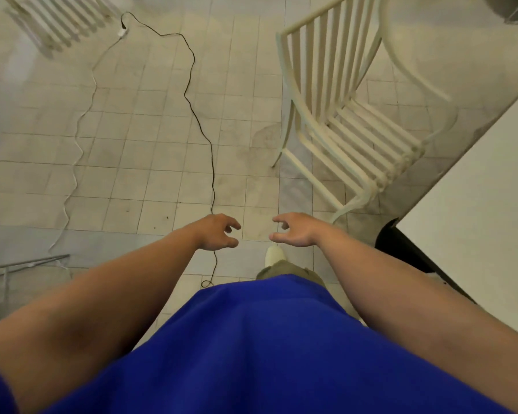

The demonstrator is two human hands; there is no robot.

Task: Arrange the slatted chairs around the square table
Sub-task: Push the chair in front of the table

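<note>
A cream slatted chair [346, 135] stands at the right on the tiled floor, its seat turned toward the white square table [479, 210], whose edge runs along the right side. A second slatted chair [57, 22] shows partly at the top left, blurred. My left hand [217, 233] and my right hand [293, 231] are stretched out in front of me, low over the floor, fingers curled and apart, holding nothing. Both hands are short of the nearer chair and do not touch it.
A black cable [198, 121] and a white cable [78, 144] snake across the floor on the left. A grey metal frame [24, 262] lies at the left edge. A dark table leg [401, 246] stands below the table corner. My shoe [275, 255] is underneath my hands.
</note>
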